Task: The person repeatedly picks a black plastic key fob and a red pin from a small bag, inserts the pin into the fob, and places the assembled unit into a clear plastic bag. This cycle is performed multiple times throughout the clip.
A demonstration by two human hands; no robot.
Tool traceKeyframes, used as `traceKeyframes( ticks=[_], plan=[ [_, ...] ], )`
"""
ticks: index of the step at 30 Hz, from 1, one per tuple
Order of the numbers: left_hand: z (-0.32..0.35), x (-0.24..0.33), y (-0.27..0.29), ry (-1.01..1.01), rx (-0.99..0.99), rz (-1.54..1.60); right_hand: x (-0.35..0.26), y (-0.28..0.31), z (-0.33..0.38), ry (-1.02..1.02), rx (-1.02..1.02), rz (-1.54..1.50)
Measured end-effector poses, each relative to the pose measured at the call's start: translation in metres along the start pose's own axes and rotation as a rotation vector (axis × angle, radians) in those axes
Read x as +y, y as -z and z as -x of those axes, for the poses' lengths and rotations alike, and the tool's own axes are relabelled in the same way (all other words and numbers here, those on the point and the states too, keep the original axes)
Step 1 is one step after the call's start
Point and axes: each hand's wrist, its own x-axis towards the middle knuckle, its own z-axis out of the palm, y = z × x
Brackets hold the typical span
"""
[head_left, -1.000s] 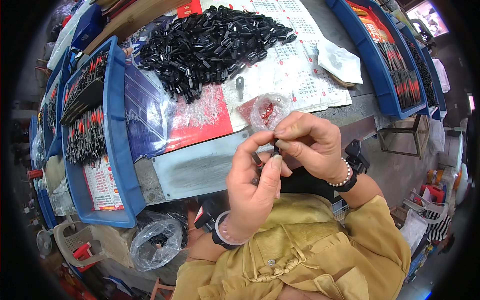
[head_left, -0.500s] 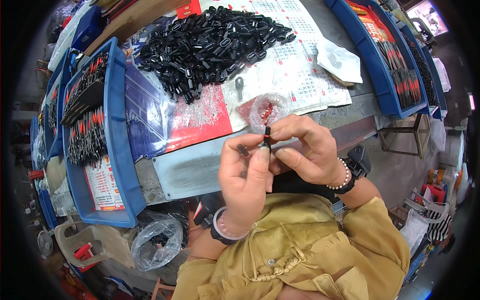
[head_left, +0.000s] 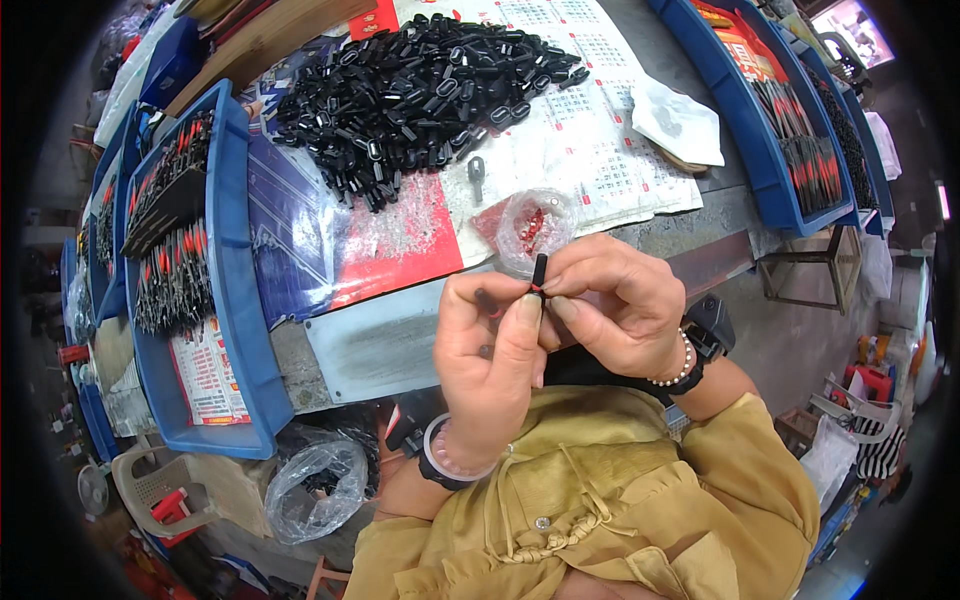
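Between my hands stands a slim black stick-like part point(head_left: 541, 268) with a red band low on its visible length. My left hand point(head_left: 485, 350) pinches it between thumb and index finger. A second dark piece with a touch of red point(head_left: 487, 302) is tucked among the left fingers. My right hand point(head_left: 630, 305) has thumb and fingertips closed at the same part, by the red band. Its lower end is hidden by the fingers. Just beyond them sits a clear plastic bag point(head_left: 530, 215) holding small red bits.
A heap of black oblong pieces point(head_left: 420, 100) covers the far table, with one grey-clear piece point(head_left: 476, 172) apart. Blue trays of black-and-red parts flank me, one left point(head_left: 262, 350), one right point(head_left: 765, 185). A metal plate point(head_left: 370, 345) lies at the near edge; a white packet point(head_left: 676, 120) farther right.
More of the black part shows above the red band, which now sits lower, at the fingertips. My right hand has shifted slightly right and down.
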Motion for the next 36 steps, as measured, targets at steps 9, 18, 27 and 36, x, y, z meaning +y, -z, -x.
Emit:
traceKeyframes(
  ticks=[9, 18, 27, 36],
  plan=[
    [-0.006, 0.003, 0.011, 0.249, 0.002, 0.252, 0.006, 0.015, -0.022, -0.118, -0.205, 0.049],
    [-0.008, 0.01, 0.032, 0.38, -0.032, 0.637, 0.044, 0.022, -0.096, 0.206, -0.512, 0.644],
    [-0.009, 0.015, 0.037, 0.423, -0.061, 0.626, 0.06, -0.002, -0.122, 0.298, -0.698, 0.872],
    [-0.016, 0.005, 0.013, 0.118, 0.061, 0.042, -0.004, 0.02, -0.062, -0.587, -0.3, -0.419]
  ],
)
